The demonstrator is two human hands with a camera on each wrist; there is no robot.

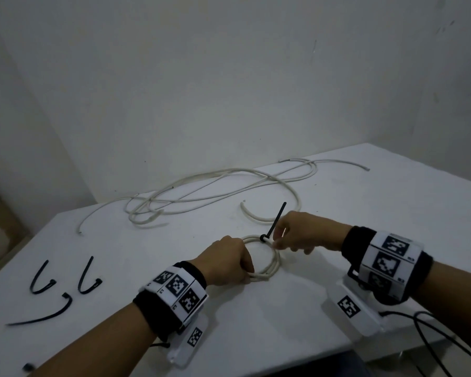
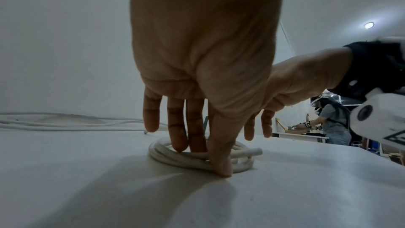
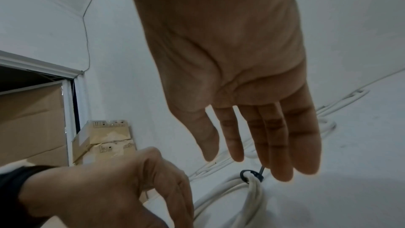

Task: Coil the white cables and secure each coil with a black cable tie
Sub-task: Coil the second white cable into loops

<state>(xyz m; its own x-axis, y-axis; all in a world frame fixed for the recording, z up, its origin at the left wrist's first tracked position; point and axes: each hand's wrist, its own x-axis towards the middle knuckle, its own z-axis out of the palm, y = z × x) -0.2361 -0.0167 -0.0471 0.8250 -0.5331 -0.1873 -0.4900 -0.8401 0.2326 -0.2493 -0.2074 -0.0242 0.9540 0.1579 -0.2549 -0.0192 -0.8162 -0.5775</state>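
A small coil of white cable (image 1: 272, 263) lies on the white table (image 1: 297, 308). A black cable tie (image 1: 264, 238) is looped round the coil's far side, its tail (image 1: 279, 216) sticking up. My left hand (image 1: 246, 268) pinches the coil's near side; in the left wrist view the thumb (image 2: 220, 162) is outside the coil (image 2: 175, 159) and the fingers are inside it. My right hand (image 1: 279, 240) hovers at the tie, fingers (image 3: 282, 162) straight and relaxed above the tie's loop (image 3: 249, 176), holding nothing.
Long loose white cables (image 1: 201, 191) sprawl across the table's back. Three spare black ties (image 1: 42, 278) (image 1: 89, 276) (image 1: 46, 311) lie at the left. Black wires (image 1: 433, 344) hang off the near right edge. Cardboard boxes (image 3: 105, 138) stand by the wall.
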